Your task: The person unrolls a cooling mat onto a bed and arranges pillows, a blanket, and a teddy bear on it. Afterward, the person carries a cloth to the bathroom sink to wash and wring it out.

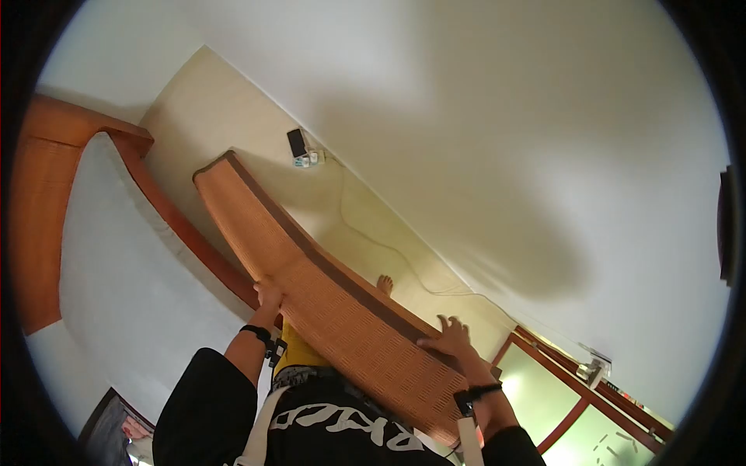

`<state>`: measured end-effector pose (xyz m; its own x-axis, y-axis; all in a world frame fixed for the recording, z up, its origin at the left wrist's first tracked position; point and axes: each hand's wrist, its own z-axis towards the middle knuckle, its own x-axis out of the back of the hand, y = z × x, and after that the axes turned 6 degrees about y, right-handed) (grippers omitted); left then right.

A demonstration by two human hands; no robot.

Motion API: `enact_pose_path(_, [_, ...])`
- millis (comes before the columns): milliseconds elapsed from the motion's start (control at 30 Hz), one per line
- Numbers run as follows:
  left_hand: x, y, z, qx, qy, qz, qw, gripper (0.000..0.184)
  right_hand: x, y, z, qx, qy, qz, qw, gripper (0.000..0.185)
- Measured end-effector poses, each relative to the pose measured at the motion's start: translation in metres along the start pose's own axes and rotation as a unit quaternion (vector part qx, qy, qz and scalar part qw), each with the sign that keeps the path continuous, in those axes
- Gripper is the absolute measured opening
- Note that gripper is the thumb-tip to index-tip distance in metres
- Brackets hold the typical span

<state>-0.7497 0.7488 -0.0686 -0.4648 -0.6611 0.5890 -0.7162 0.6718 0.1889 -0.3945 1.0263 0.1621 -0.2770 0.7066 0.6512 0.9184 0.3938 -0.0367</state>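
A long brown woven sleeping mat [334,299], folded into a narrow strip with dark edging, stretches diagonally in front of my body. My left hand [270,295] is closed around its near edge, about halfway along; some of the fingers are hidden. Farther right, my right hand [451,339] has its fingers spread over the dark-edged side of the mat, the thumb side touching it. A bed with a pale grey mattress [132,248] and a reddish wooden frame [47,171] lies to the left of the mat.
A black phone [296,143] and small packets [309,159] lie on the floor by the white wall [497,155]. A thin cable [365,235] runs along the floor. My bare foot [385,285] shows beyond the mat. A wood-framed glass panel [556,388] stands at lower right.
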Motion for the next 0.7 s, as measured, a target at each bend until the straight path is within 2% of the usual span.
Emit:
enact_pose_path(33, [0.002, 0.000, -0.003, 0.000, -0.013, 0.003, 1.000, 0.086, -0.056, 0.036, 0.025, 0.012, -0.036, 0.037, 0.999, 0.079])
enact_pose_path(67, [0.003, 0.004, -0.003, 0.000, -0.026, 0.004, 1.000, 0.088, -0.062, 0.036, 0.025, 0.022, -0.036, 0.037, 0.998, 0.079])
enact_pose_path(100, [0.007, 0.006, -0.009, 0.004, -0.016, -0.003, 1.000, 0.088, -0.061, 0.034, 0.022, -0.029, -0.143, 0.141, 0.979, 0.084])
enact_pose_path(133, [0.013, 0.010, -0.014, -0.014, -0.035, -0.028, 0.999, 0.087, -0.059, 0.029, 0.024, -0.078, -0.248, 0.237, 0.936, 0.088])
enact_pose_path(167, [0.019, 0.012, -0.022, -0.032, -0.055, -0.052, 0.997, 0.087, -0.057, 0.026, 0.021, -0.067, -0.251, 0.230, 0.938, 0.088])
enact_pose_path(233, [0.029, 0.022, -0.036, -0.054, -0.054, -0.106, 0.991, 0.085, -0.049, 0.021, 0.015, -0.069, -0.165, 0.089, 0.980, 0.090])
enact_pose_path(267, [0.031, 0.027, -0.039, -0.077, -0.062, -0.150, 0.984, 0.083, -0.045, 0.017, 0.013, -0.063, -0.163, 0.083, 0.981, 0.090])
enact_pose_path(333, [0.033, 0.038, -0.049, -0.095, -0.053, -0.184, 0.977, 0.082, -0.036, 0.013, 0.008, -0.062, -0.086, 0.055, 0.993, 0.091])
enact_pose_path(467, [0.054, 0.049, -0.058, -0.106, -0.066, -0.207, 0.970, 0.077, 0.004, -0.010, -0.009, -0.032, -0.051, 0.001, 0.998, 0.087])
enact_pose_path(600, [0.085, 0.060, -0.085, -0.142, -0.039, -0.267, 0.952, 0.072, 0.022, -0.021, -0.032, -0.041, -0.038, 0.010, 0.998, 0.086])
enact_pose_path(700, [0.100, 0.075, -0.108, -0.138, -0.065, -0.292, 0.944, 0.069, 0.025, -0.017, -0.036, -0.037, -0.020, 0.007, 0.999, 0.082])
